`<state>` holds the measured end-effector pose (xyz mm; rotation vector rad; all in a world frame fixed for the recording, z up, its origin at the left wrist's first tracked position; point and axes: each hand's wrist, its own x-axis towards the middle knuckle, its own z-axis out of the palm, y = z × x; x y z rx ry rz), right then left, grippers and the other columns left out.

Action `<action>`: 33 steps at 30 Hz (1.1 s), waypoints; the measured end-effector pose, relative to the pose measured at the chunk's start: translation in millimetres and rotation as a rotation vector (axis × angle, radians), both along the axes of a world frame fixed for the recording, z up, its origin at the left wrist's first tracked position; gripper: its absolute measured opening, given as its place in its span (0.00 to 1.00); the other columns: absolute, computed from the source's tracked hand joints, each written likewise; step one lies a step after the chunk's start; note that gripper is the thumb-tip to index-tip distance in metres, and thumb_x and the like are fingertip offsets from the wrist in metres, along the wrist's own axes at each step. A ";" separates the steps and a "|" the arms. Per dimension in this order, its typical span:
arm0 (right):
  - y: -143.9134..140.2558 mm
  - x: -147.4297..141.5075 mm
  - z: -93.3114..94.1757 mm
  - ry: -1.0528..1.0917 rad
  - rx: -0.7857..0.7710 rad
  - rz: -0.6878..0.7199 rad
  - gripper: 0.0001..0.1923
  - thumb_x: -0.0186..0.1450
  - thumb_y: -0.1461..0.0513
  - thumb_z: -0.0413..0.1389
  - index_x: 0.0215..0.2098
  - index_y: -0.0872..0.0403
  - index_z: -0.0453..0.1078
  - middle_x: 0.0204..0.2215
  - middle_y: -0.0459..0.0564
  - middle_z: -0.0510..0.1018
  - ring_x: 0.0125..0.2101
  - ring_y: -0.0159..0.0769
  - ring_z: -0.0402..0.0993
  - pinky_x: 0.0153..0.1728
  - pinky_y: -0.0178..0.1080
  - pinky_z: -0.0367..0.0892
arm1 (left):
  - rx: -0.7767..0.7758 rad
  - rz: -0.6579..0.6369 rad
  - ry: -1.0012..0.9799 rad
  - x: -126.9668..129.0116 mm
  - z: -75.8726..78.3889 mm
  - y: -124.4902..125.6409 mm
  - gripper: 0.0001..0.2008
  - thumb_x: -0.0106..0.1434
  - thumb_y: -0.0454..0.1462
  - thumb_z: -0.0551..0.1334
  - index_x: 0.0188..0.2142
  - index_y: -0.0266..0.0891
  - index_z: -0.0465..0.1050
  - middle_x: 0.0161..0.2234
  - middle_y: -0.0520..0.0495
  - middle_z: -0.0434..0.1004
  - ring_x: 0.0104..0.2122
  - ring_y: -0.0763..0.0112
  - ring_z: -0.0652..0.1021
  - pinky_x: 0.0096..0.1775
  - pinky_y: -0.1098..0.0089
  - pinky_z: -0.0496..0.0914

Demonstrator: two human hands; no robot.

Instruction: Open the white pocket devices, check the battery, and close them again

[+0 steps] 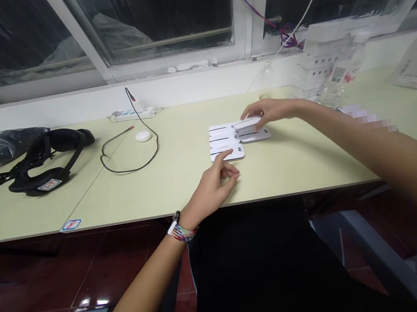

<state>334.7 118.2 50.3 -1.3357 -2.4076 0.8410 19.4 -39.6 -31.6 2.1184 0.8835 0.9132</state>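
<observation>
Several flat white rectangular boxes (224,140), each with a dark line and a "W" mark, lie side by side on the table in front of me. My right hand (265,110) grips one white box (247,123) from above, at the back right of the group. Just in front of it lies another white box (254,135). My left hand (217,181) is at the near side, its index finger stretched onto the nearest white box (238,154). Its other fingers curl loosely near the thumb, with nothing seen between them. A watch and a woven band are on that wrist.
A black cable (132,170) loops around a small white round case (143,136) on the left, near a power strip (132,114). Further left lies a black strapped headset (40,177). Stacked white cartons (318,69) and a clear plastic bottle (335,85) stand at the back right.
</observation>
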 end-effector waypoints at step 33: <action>79.3 -6.4 -68.9 0.247 0.119 -0.211 0.22 0.56 0.66 0.61 0.47 0.51 0.87 0.59 0.55 0.85 0.61 0.55 0.78 0.68 0.55 0.69 | -0.038 -0.032 0.046 -3.4 -1.1 1.9 0.20 0.74 0.32 0.60 0.63 0.45 0.72 0.48 0.44 0.83 0.49 0.62 0.83 0.56 0.56 0.78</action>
